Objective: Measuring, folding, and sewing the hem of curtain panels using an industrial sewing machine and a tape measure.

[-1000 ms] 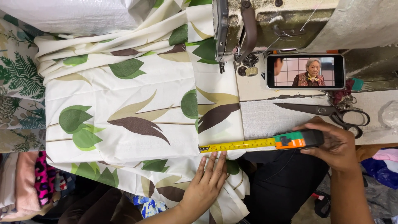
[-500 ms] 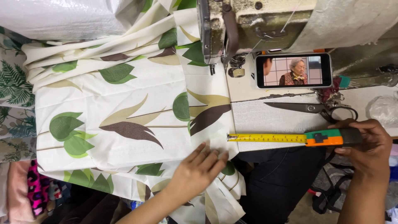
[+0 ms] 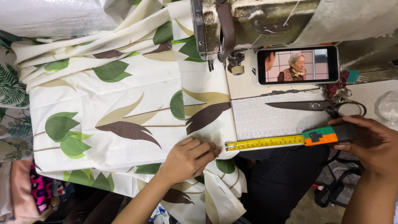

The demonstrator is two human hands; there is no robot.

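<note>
At six o'clock from the sewing machine [image 3: 232,29], the left hand [image 3: 188,159] lies with fingers together, flat on the soft, limp leaf-print fabric [image 3: 124,112], best pinched at its edge, while the right hand [image 3: 367,143] is clamped on the light, rigid tape measure [image 3: 327,135].

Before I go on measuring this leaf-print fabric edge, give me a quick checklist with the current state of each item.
1. Left hand pins the leaf-print fabric flat at its edge: ok.
2. Right hand grips the tape measure case: ok.
3. Yellow tape blade runs out straight, without sag: ok.
4. Blade tip meets the fabric edge by the left fingertips: ok, though exact alignment cannot be told.
5. Scissors lie shut beyond the blade, clear of both hands: ok.
6. Fabric clear of the sewing machine needle: cannot tell, cloth lies beneath the head.
</note>
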